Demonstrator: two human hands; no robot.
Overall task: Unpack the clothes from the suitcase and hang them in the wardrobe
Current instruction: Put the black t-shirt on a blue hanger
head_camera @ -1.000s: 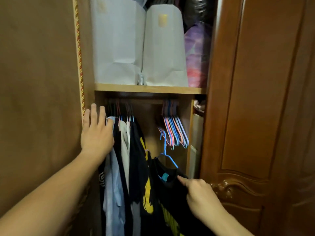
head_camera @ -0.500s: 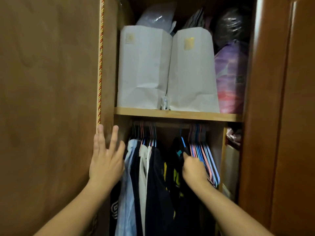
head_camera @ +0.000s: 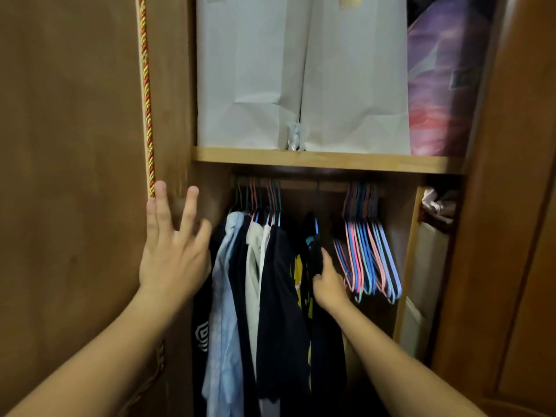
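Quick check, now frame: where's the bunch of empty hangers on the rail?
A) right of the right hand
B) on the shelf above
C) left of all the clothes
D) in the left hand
A: the empty hangers hang on the rail just right of the right hand, which grips the black shirt; the left hand is spread open.

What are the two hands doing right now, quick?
Left hand: open, fingers spread beside the hanging clothes.
Right hand: gripping the black shirt on its hanger.
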